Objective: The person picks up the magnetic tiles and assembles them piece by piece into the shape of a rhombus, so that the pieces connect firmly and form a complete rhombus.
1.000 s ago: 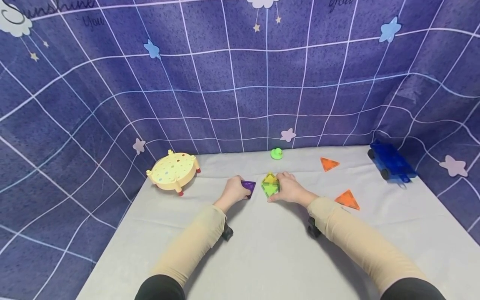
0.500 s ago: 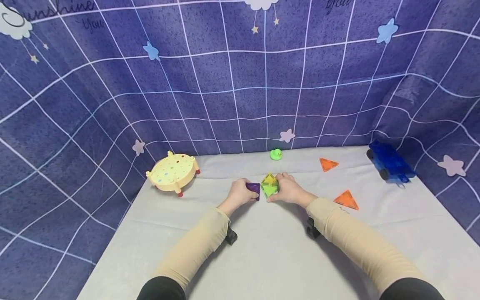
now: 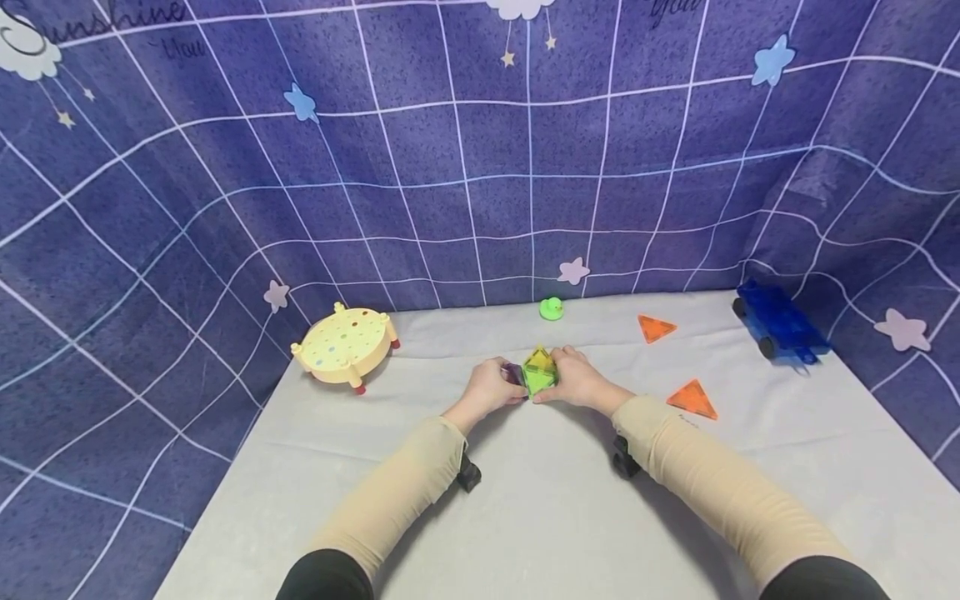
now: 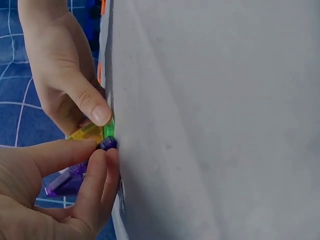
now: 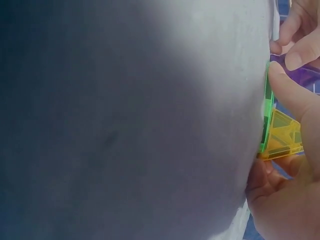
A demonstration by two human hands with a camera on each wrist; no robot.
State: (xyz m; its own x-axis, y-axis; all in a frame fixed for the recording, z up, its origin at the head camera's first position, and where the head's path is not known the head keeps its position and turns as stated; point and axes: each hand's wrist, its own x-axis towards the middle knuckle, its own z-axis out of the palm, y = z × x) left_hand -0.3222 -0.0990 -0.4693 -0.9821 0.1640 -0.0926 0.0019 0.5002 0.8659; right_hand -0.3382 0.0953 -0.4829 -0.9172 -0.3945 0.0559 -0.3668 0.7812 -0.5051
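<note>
In the head view my left hand [image 3: 491, 388] pinches a purple translucent magnetic tile [image 3: 513, 374], much of it covered by the fingers. My right hand [image 3: 581, 381] holds a yellow tile [image 3: 539, 360] joined to a green tile [image 3: 538, 382]. The left wrist view has thumb and fingers pinching the purple tile [image 4: 65, 184] right beside the green tile [image 4: 109, 127]; whether they touch is hard to tell. Seen from the right wrist, the green tile [image 5: 268, 107] lies along the sheet and the yellow tile [image 5: 284, 134] slants up from it.
Two orange triangular tiles lie to the right, one farther back [image 3: 656, 328] and one nearer [image 3: 693, 400]. A green toy duck [image 3: 552, 309] sits behind the hands. At left is a yellow round toy with legs [image 3: 347, 343]; at far right, a blue wheeled toy [image 3: 780, 322].
My left hand has moved right with the purple tile, turning it and bringing it up against the left side of the green and yellow tiles. My right hand has stayed nearly still.
</note>
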